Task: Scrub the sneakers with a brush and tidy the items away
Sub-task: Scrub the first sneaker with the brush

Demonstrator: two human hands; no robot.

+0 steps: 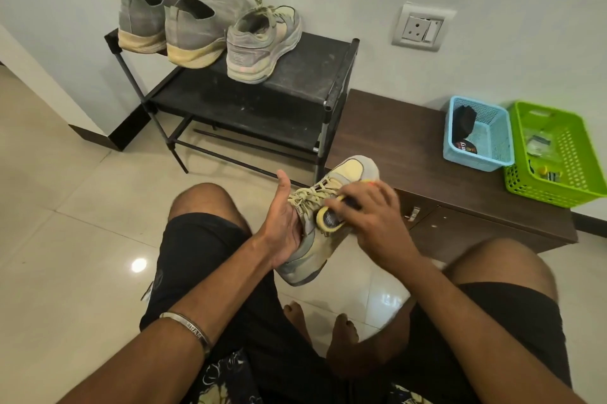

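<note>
L hand point(285, 226) cups sneaker point(323, 233) from under – R hand point(368, 213) grips brush point(331, 218) vs laces.

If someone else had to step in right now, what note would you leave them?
Left hand: grip on the sneaker, held above the floor.
Right hand: grip on the yellow brush, pressed to the sneaker's side by the laces.
Matching sneaker and a grey pair sit on the black rack.
Done: cannot tell.
Left: finish scrubbing, tidy away; blue basket and green basket wait on the low cabinet.

Even indoor light, glare spot on floor tiles point(139, 264), wide-angle edge bending
</note>
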